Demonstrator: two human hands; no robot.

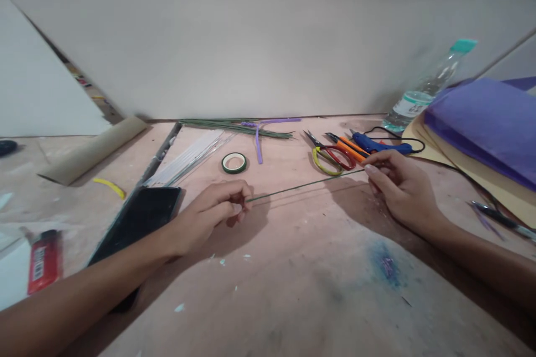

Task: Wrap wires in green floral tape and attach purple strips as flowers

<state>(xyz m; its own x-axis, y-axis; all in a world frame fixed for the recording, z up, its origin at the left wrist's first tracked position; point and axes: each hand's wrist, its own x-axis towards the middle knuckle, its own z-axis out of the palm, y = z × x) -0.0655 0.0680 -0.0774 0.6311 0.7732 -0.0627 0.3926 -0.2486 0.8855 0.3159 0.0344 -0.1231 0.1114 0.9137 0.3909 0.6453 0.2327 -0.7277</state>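
A thin green floral wire (305,184) stretches between my two hands, just above the table. My left hand (218,206) pinches its left end between thumb and fingers. At the other end, my right hand (396,184) closes thumb and fingertips on the wire, a little higher and farther from me. Beyond the wire lies a roll of green tape (234,163). Scissors (330,157) with one red and one yellow handle rest near my right fingers. Behind the tape is a bundle of green wires (234,126), with a purple strip (258,145) across it.
A dark phone (138,217) lies partly under my left forearm, near a red lighter (44,262). At right are an orange cutter (354,148), a blue glue gun (381,144), a water bottle (422,95), purple sheets (486,122) and a pen (498,216). A cardboard tube (96,150) lies left.
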